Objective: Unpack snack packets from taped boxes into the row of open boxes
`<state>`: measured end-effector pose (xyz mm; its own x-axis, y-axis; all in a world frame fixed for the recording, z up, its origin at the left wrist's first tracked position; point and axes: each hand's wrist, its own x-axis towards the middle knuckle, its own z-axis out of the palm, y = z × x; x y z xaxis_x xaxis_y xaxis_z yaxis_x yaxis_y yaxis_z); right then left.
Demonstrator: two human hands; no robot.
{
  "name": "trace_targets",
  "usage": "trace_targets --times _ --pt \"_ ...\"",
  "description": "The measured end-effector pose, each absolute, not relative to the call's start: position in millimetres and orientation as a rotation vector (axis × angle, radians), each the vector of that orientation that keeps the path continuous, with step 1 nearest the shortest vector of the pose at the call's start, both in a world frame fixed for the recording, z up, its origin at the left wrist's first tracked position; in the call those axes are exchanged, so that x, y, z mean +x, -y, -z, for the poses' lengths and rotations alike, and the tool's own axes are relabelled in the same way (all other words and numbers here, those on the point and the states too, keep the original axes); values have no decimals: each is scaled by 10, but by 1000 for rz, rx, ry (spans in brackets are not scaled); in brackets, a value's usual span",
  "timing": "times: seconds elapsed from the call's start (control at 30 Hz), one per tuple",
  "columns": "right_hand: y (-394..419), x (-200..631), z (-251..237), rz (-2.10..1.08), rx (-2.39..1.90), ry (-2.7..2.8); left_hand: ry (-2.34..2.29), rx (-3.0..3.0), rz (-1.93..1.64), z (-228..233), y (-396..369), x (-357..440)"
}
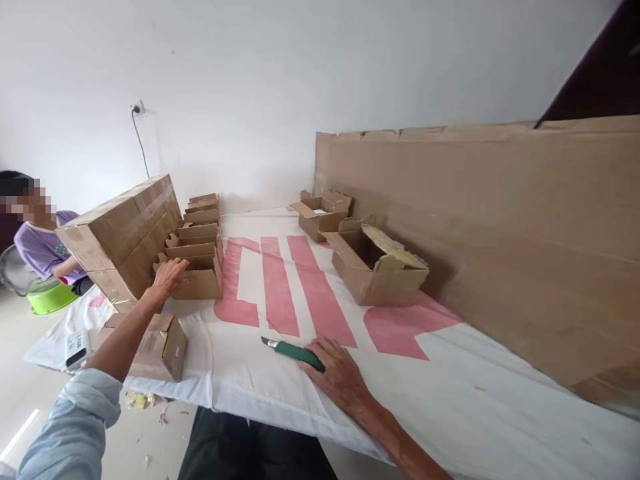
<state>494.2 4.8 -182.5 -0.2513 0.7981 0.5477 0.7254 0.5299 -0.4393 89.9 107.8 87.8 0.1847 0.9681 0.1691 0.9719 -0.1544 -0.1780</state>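
Note:
My left hand point(171, 277) is stretched out at the nearest open cardboard box point(200, 285) in a row on the left. Its fingers are a little apart over the box's left side, and whether they touch the cardboard is hard to tell. My right hand point(336, 371) rests low on the cloth-covered table with its fingers around the rear of a green utility knife point(299, 355). The knife lies almost flat, its blade out and pointing left. Beneath my left forearm sits a closed, taped cardboard box point(159, 348).
Stacked taped boxes point(117, 240) stand left of the row. Two open boxes, one nearer point(375, 267) and one farther point(323, 215), sit by a tall cardboard panel point(475, 200). A white-and-black device point(77, 349) lies at the table's left edge. Another person point(43, 243) sits beyond.

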Motion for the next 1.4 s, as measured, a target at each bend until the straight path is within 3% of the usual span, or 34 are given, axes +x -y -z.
trace_targets --times 0.37,0.57,0.83,1.13,1.4 --pt "-42 5059 1986 -61 -1155 2048 1936 -2118 727 -1121 1 220" --pt "-42 5071 1980 -38 -1139 2058 2322 -1799 612 -1054 432 -455" --pt "19 5037 1846 -163 -1179 2027 2646 -1737 567 -524 598 -846" --pt "51 4802 1604 -600 -1438 1590 2634 -1707 716 -248 679 -392" --pt "175 4086 1015 -1187 -1080 1267 2466 -2184 1177 -31 842 592"
